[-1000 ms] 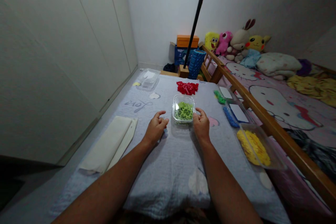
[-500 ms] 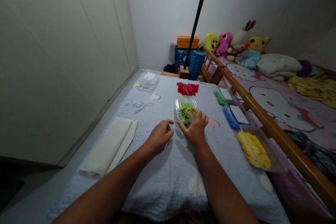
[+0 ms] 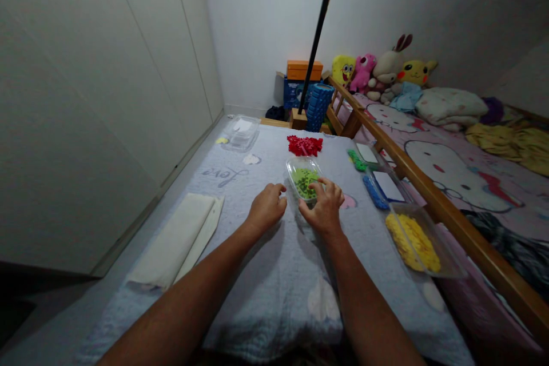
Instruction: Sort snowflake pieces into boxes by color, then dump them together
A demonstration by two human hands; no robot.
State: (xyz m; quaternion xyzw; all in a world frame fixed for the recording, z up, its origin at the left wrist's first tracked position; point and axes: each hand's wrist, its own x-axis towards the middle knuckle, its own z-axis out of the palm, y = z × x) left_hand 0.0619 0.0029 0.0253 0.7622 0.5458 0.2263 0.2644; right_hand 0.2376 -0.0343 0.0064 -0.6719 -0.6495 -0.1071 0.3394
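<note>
A clear plastic container (image 3: 292,176) with small green pieces (image 3: 305,180) in it, light and dark green, stands mid-table at a slight slant. My right hand (image 3: 325,203) is at its near right corner, thumb and fingers apart and curved. The index fingertip overlaps the right rim; whether it touches I cannot tell. My left hand (image 3: 266,206) is just left of the container, apart from it, fingers half curled with a gap between thumb and index finger. No object shows in it. Behind the container lies a heap of red pieces (image 3: 304,146).
Along the right edge are green pieces (image 3: 357,160), blue pieces (image 3: 374,191) and a clear container of yellow pieces (image 3: 414,242), beside a wooden bed rail (image 3: 433,190). A folded cream cloth (image 3: 174,240) lies left. Clear containers (image 3: 241,136) are at the far left corner.
The container has turned slightly, its near end swinging to the right. My right hand has shifted a little right with it, and my left hand slightly up and right.
</note>
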